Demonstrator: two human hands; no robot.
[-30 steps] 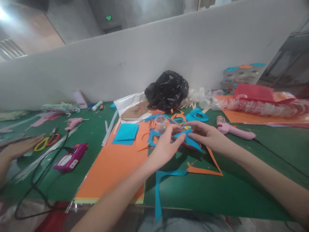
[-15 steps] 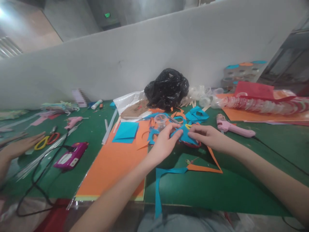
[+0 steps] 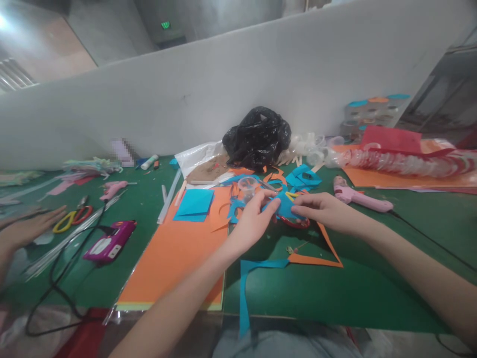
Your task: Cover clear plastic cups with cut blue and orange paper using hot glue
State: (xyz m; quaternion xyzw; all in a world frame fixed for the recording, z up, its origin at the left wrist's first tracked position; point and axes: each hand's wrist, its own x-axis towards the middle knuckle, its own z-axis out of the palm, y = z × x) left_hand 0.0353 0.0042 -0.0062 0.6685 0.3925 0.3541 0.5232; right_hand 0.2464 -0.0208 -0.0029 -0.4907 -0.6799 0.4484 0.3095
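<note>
Between my two hands is a small piece of blue paper (image 3: 285,205), held above the table. My left hand (image 3: 259,213) pinches its left side with thumb and fingers. The fingertips of my right hand (image 3: 320,209) close on its right edge. Under the paper lie scissors with a red handle loop (image 3: 296,223) and a yellow one; their blades are mostly hidden. A clear plastic cup (image 3: 246,185) and blue and orange paper scraps (image 3: 303,176) lie just behind my hands.
Orange sheets (image 3: 167,258) carry a blue paper square (image 3: 194,205) on the left. A pink glue gun (image 3: 363,198) lies right, a black plastic bag (image 3: 259,136) at the back. Far left, another person's hand (image 3: 35,226) is near a second pair of scissors (image 3: 72,219).
The blue paper has been turned or folded slightly, showing a smaller face and more of the red handle beneath. My right fingers shifted a little. The other person's hand moved slightly left.
</note>
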